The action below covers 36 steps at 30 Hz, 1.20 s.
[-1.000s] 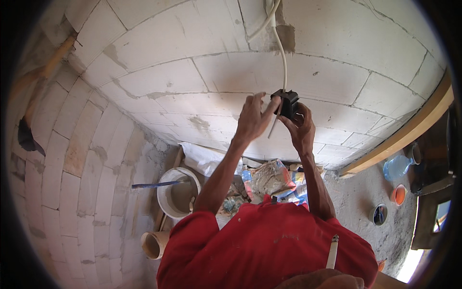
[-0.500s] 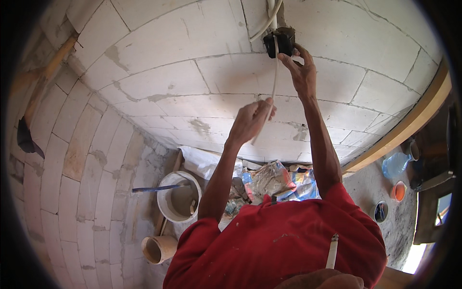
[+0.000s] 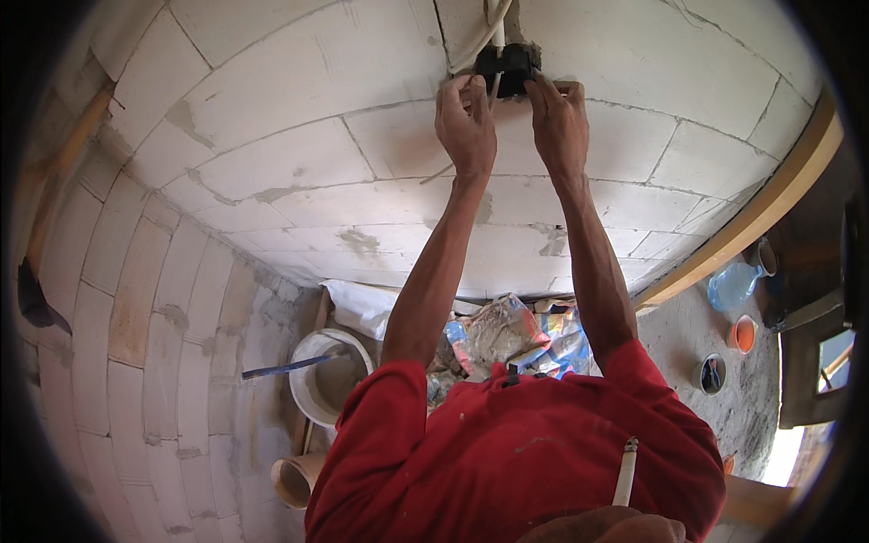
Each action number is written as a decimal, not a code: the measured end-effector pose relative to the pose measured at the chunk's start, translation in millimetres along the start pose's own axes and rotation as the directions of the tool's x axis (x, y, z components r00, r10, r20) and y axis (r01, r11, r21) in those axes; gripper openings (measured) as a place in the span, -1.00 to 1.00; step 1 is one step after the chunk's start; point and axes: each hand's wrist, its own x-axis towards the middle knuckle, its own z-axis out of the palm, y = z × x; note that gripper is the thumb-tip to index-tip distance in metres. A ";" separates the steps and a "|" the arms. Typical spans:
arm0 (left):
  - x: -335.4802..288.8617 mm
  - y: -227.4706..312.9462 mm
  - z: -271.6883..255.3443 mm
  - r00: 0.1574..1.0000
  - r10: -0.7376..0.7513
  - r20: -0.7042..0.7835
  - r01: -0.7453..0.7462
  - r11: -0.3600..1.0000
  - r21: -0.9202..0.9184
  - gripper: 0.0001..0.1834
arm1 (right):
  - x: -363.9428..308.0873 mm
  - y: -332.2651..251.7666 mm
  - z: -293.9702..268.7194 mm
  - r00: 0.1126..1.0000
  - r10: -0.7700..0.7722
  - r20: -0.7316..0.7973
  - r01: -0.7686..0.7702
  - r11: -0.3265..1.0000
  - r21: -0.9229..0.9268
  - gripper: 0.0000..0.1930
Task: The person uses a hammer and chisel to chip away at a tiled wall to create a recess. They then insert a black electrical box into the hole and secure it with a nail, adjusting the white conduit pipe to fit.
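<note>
A black electrical box (image 3: 509, 65) sits in a recess in the block wall, high in the view. At its left edge is my left hand (image 3: 468, 131), thumb and fingers closed on the rim. My right hand (image 3: 559, 131) pinches the lower right side of the same box. A white cable (image 3: 495, 90) comes down from the box front and passes behind my left hand; its loose end shows below that hand. Above the box, a pale conduit (image 3: 499, 34) and a second white cable (image 3: 472, 52) run up the wall. The box's inside is too dark to make out.
Below on the left stand a white bucket (image 3: 299, 385) with a blue-handled tool and a tan bucket (image 3: 288, 489). Crumpled bags (image 3: 502, 330) lie at the wall's foot. A curved-looking wooden beam (image 3: 742, 231) edges the right. Beyond it are a water bottle (image 3: 731, 288) and small containers.
My left hand has let the cable's lower part go and risen to the box's left edge. My right hand stays at the box's right side. The view has shifted slightly.
</note>
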 end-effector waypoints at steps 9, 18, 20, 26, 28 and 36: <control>17.8 3.8 5.1 0.996 0.087 -0.021 -0.087 0.996 -0.005 -0.68 | 14.9 12.8 11.0 0.994 -0.082 0.067 0.084 0.996 -0.029 -0.74; 26.3 -2.2 2.8 0.999 -0.027 0.017 0.027 1.000 -0.004 -0.60 | 29.2 11.3 5.2 0.994 0.015 0.110 -0.029 0.991 0.131 -0.74; 30.8 -7.7 2.2 1.000 -0.029 0.005 0.029 0.998 -0.056 -0.61 | 27.5 9.0 5.0 0.981 0.087 0.173 -0.120 0.975 0.187 -0.73; 27.2 -0.1 4.0 0.997 0.071 -0.018 -0.067 0.980 0.186 -0.63 | 26.3 23.0 2.8 0.958 0.135 0.255 -0.201 0.946 0.253 -0.71; 30.0 -2.3 3.2 0.995 0.102 -0.005 -0.098 0.968 0.230 -0.62 | 24.9 24.5 3.2 0.958 0.156 0.242 -0.229 0.924 0.308 -0.72; 33.4 -12.4 5.8 0.998 0.055 0.017 -0.055 0.998 -0.025 -0.60 | 29.0 17.7 3.2 0.972 0.135 0.192 -0.192 0.927 0.322 -0.75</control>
